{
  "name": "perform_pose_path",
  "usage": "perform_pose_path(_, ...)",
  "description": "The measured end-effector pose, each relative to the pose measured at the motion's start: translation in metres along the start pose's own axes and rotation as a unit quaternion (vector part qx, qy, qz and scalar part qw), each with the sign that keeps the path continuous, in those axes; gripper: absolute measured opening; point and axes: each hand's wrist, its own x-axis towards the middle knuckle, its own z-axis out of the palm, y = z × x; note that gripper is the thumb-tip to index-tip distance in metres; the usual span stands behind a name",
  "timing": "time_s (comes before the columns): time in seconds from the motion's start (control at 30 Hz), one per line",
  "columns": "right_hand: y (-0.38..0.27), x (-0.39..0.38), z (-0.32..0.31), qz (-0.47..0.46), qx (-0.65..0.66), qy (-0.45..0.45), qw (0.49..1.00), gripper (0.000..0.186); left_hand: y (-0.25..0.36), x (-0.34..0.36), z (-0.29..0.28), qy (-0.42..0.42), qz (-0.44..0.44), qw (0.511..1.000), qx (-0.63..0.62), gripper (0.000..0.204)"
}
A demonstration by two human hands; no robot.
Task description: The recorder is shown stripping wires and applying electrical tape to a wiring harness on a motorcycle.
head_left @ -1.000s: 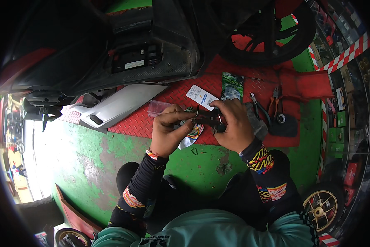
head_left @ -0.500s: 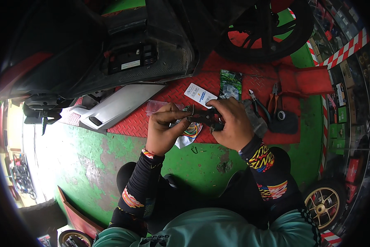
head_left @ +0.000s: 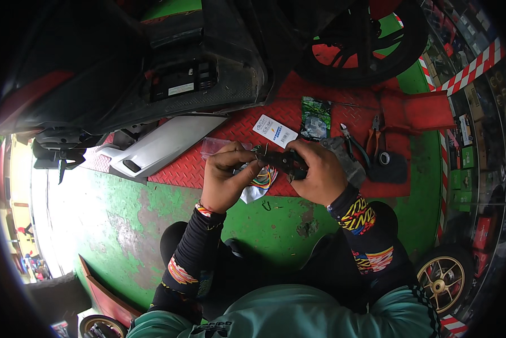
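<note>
My right hand (head_left: 316,174) is closed around a dark hand tool (head_left: 283,161), apparently a crimper or pliers. My left hand (head_left: 226,174) is closed at the tool's jaw, pinching something small, perhaps a wire end, too tiny to make out. Beneath them lie multicoloured wires (head_left: 264,179) on white packaging (head_left: 253,194), beside a clear plastic bag (head_left: 212,145). A white card (head_left: 276,131), a green printed pouch (head_left: 315,115), diagonal cutters (head_left: 359,152), orange-handled pliers (head_left: 374,141) and a roll of dark tape (head_left: 384,160) rest nearby.
A scooter body (head_left: 123,73) with an open compartment spans the top, its wheel (head_left: 365,50) upper right. A silver panel (head_left: 163,143) lies on the red ramp (head_left: 185,172). At right are a red stand (head_left: 416,110), display shelves (head_left: 464,186) and a gold-rimmed wheel (head_left: 440,284).
Both hands and the tool have shifted slightly left and up in the picture since a second ago, along with much of the surroundings. The grip looks much the same.
</note>
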Motion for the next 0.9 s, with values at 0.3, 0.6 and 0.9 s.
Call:
perform_pose_path(0.3,0.0019,0.0008,-0.0025,0.001,0.004,-0.019,1.0,0.043,0.0044,-0.0004,-0.0002,-0.017,-0.015,1.0,-0.007,0.011)
perform_pose_path(0.6,0.0029,0.0027,-0.0042,0.013,0.026,-0.039,0.999,0.043,0.0045,0.0012,0.0009,-0.028,-0.003,1.0,-0.011,0.008)
perform_pose_path(0.9,0.0056,0.0026,-0.0004,-0.013,0.002,-0.006,1.0,0.04,-0.0003,0.0007,-0.0021,-0.025,-0.02,0.999,-0.01,0.011)
